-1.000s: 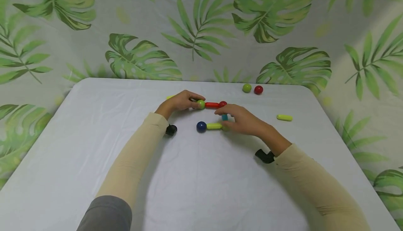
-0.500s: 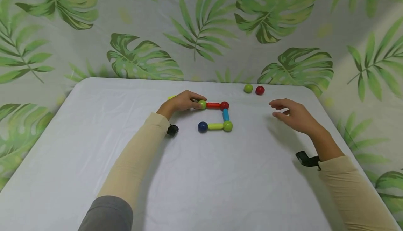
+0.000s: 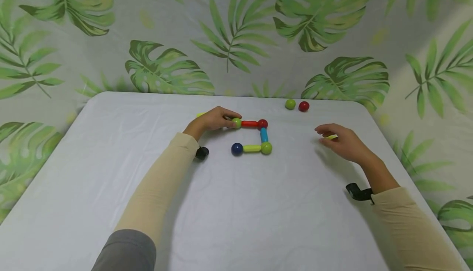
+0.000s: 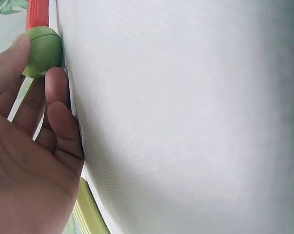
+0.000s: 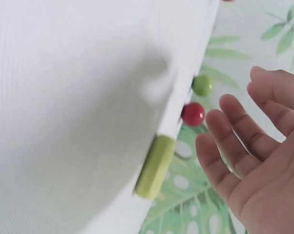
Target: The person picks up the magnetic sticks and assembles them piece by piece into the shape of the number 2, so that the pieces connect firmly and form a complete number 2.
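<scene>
My left hand pinches a green ball between thumb and fingers at the table's far side. From that ball a red stick runs right to a red ball. A blue stick leads from there toward me to another green ball, then a yellow-green stick reaches left to a navy ball. My right hand hovers at the right with relaxed fingers and nothing in them. It partly covers a loose yellow-green stick in the head view.
A loose green ball and red ball lie near the table's back edge. Another yellow stick lies beside my left hand, mostly hidden in the head view. Leaf-patterned cloth hangs behind the white table.
My right hand has left the blue stick and near green ball and moved right, then dipped slightly toward the loose yellow-green stick. My left hand stays on its green ball.
</scene>
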Available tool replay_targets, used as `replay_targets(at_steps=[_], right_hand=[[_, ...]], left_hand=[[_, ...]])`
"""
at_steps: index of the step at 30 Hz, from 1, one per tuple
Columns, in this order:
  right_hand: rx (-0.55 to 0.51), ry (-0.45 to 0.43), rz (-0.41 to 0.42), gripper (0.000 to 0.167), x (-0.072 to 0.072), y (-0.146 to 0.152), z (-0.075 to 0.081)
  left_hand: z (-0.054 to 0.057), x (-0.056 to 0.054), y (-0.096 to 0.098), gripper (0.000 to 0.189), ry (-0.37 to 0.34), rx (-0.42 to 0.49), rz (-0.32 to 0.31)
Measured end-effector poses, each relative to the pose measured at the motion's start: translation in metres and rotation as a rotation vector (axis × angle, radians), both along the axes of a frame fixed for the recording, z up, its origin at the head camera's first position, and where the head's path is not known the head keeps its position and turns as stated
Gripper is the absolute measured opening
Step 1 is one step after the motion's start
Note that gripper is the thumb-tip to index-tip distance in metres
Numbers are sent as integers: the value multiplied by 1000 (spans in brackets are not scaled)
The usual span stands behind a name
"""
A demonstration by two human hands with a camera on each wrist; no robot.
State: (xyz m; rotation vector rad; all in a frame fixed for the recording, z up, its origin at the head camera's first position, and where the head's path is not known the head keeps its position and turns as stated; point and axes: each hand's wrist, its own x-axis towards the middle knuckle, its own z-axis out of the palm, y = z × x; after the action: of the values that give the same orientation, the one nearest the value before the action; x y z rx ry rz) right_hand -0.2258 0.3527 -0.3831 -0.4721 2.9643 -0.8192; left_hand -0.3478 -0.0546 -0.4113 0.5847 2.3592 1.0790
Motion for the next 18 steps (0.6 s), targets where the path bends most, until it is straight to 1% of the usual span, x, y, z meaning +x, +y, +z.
replay_targets(at_steps=[3,7,13,18], right_hand=[[4,-9,38,35,0,-11,-7],[15,-20,128,37,1,-32,-16],[28,-80,231,45,0,-73,-19],[27,-120,290,50,-4,-101,-20]], left_hand=[[1,1,0,44,0,-9,-1],[-1,1,1,45,-3,-22,-5],[1,1,0,45,-5,-18,-1],[-1,-1,0,45,4,0,-2]])
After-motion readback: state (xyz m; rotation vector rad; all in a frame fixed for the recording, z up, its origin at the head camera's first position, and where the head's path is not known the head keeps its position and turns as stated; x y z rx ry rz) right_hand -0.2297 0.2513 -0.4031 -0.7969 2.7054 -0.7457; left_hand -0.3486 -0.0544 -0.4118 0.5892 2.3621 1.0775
